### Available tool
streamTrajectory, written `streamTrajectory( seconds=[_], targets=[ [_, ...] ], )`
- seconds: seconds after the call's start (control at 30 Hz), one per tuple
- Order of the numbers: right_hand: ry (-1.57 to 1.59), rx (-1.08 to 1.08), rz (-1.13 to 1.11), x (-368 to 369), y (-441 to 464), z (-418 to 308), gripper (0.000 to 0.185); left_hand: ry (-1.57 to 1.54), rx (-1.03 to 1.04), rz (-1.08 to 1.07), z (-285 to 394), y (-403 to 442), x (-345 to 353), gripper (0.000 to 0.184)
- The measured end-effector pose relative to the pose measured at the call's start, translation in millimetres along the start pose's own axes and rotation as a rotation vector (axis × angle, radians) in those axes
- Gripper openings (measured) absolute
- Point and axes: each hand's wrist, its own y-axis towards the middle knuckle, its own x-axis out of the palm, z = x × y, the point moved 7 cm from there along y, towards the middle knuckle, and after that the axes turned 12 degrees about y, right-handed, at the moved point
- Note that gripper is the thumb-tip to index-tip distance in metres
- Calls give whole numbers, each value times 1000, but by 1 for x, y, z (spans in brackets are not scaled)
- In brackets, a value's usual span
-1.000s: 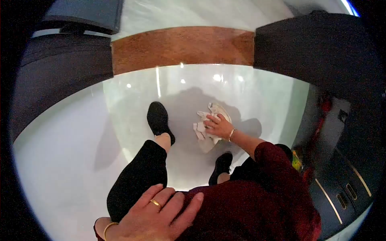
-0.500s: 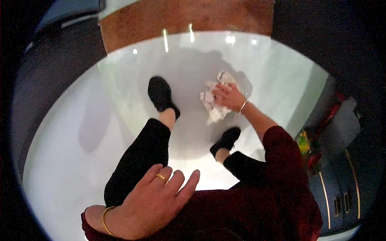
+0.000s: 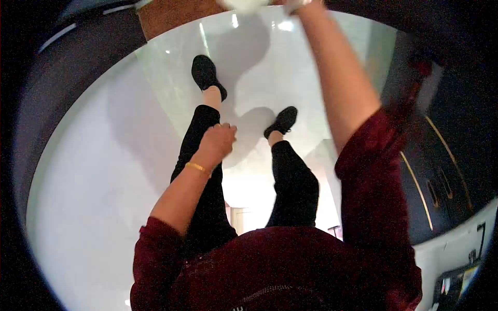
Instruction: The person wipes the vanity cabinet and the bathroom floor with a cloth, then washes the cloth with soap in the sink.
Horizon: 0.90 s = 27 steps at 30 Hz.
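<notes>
My left hand (image 3: 219,140) hangs in front of my left thigh, fingers curled in, with nothing seen in them. A gold bangle circles that wrist. My right arm reaches up to the top edge, where only the wrist with its bracelet (image 3: 298,5) shows; the fingers of my right hand are cut off by the frame. Beside that wrist, also cut off at the top, is a blurred white cloth (image 3: 243,4), raised off the floor and held by my right hand.
My black shoes (image 3: 205,72) stand apart on the glossy white floor (image 3: 98,207). Dark cabinets with gold handles (image 3: 441,192) line the right side. A brown wooden surface (image 3: 176,18) lies beyond the floor's far edge. Dark furniture (image 3: 78,78) curves along the left.
My right hand has left the floor and gone up past the top edge, the cloth with it. My left hand has moved forward and its spread fingers have curled. My body has risen from a stoop.
</notes>
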Motion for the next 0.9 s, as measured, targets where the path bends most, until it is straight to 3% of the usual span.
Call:
streamTrajectory(
  seconds=[0.03,0.07,0.1,0.13,0.17,0.2,0.23,0.3,0.33,0.4,0.43,0.57,0.63,0.67,0.7,0.73,0.77,0.87,0.9],
  targets=[
    [-291,384,-343,17,-53,30,44,-6,-24,108,5,1,-1,25],
    [154,445,-19,-20,-93,-45,34,-83,-17,279,8,-4,-6,20],
    [350,668,-187,-28,-143,-46,46,-111,-15,389,13,-16,-10,20],
    [919,899,-20,-33,-184,-79,57,-137,-9,499,21,-31,-16,21],
    [1035,1056,126,-54,-230,-97,46,-162,-2,612,28,-46,-25,21],
    [1078,1270,165,-78,-277,-113,52,-372,-2,644,34,-63,-27,23],
    [1176,1279,70,-104,-310,-142,49,-516,-20,596,46,-76,-21,24],
    [1132,1366,263,-171,-377,-177,42,-797,-56,491,66,-108,-15,25],
    [1122,1372,397,-206,-403,-188,44,-776,-61,490,76,-126,-23,26],
    [962,1224,424,-270,-448,-207,47,-751,-75,482,90,-162,-33,26],
    [890,1249,523,-299,-458,-231,50,-725,-43,503,92,-173,-32,26],
    [848,1134,557,-389,-488,-290,48,-658,-36,596,86,-218,-37,24],
    [894,990,547,-429,-495,-326,52,-573,-142,420,83,-240,-30,25],
    [918,910,529,-453,-487,-363,53,-580,-97,491,77,-252,-19,21],
    [898,855,534,-390,-417,-389,55,-902,-16,429,-32,-235,-31,17],
    [934,783,536,-452,-434,-414,56,-1016,-82,383,7,-259,-15,15],
    [976,709,534,-497,-444,-437,58,-850,-234,356,37,-290,-13,16],
    [1041,381,673,-588,-423,-522,54,-1238,-228,-11,21,-280,24,18],
    [1008,319,725,-616,-423,-533,54,-1167,-220,23,30,-277,18,19]
  ],
)
